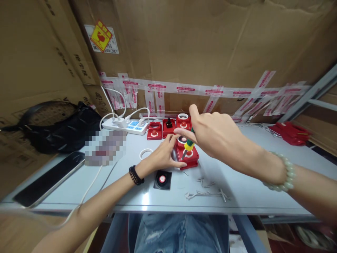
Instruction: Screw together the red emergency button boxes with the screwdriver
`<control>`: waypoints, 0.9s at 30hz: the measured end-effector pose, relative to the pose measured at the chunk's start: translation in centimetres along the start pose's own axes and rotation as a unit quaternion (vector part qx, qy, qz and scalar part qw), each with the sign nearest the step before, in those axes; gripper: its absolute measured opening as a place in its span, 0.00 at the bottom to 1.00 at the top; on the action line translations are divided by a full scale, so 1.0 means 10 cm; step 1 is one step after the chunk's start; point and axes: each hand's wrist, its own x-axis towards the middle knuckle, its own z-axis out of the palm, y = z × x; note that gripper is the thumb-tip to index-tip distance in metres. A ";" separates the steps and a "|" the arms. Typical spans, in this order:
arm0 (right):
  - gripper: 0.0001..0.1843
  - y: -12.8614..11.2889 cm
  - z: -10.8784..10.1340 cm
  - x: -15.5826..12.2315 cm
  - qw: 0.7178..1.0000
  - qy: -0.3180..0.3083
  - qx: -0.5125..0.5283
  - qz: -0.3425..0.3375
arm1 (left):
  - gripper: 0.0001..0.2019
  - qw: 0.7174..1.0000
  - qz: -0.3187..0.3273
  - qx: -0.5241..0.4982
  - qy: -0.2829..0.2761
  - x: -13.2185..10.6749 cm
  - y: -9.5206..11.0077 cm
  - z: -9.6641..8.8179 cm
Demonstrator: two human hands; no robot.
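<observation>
My right hand (213, 135) is closed around a screwdriver (188, 146) with a yellow and green handle, its tip down on a red box (190, 158) in the middle of the table. My left hand (164, 154) grips the left side of that red box, fingers curled around it. A black square part with a red round centre (162, 179) lies just in front of the left hand. Several loose screws (206, 191) lie scattered near the front edge, to the right of it.
Three more red boxes (168, 128) stand in a row behind, beside a white power strip (126, 125) with cables. A white ring (145, 153), a phone (50, 177), a black bag (60, 128) at left, red parts (291, 133) at far right. Cardboard walls surround the grey table (250, 186).
</observation>
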 end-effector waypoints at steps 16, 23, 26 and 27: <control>0.09 0.04 -0.13 -0.04 0.980 -0.069 0.141 -0.124 | 0.39 0.998 0.002 0.058 0.006 0.00 -0.01 0.04; 0.10 0.05 -0.06 -0.03 0.981 -0.036 0.137 -0.133 | 0.43 0.988 0.052 0.145 -0.019 0.02 0.01 0.02; 0.09 0.06 -0.06 -0.03 0.982 -0.034 0.140 -0.124 | 0.44 0.988 0.055 0.143 -0.023 0.06 0.05 -0.06; 0.08 0.06 -0.06 -0.02 0.982 -0.037 0.138 -0.120 | 0.46 0.988 0.057 0.142 -0.022 0.07 0.07 -0.09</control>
